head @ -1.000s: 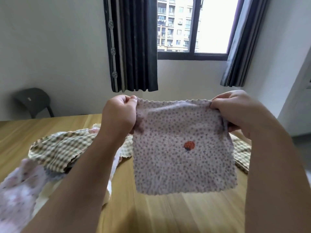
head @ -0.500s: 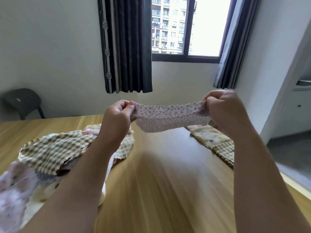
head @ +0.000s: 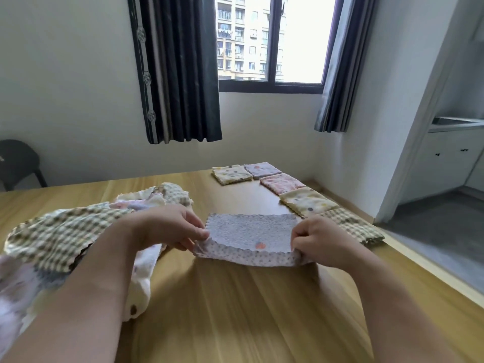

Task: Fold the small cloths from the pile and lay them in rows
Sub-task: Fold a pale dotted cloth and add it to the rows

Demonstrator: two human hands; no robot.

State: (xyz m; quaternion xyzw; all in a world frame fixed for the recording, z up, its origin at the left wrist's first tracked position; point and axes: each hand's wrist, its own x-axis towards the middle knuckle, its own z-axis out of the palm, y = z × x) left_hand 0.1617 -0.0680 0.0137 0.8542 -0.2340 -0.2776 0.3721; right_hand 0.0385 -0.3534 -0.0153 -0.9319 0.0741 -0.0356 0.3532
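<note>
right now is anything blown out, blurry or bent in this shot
Head view: the window is blown out to white on its right pane; head view: the pile of cloths smears towards the left edge, while the dotted cloth pinched by the left hand and right hand is fairly sharp; head view: the wide lens tilts the door frame.

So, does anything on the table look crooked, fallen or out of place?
Nothing stands out. The folded cloths lie flat in tidy rows, the pile is only a loose heap, and the left hand and right hand pinch the dotted cloth mid-fold.
</note>
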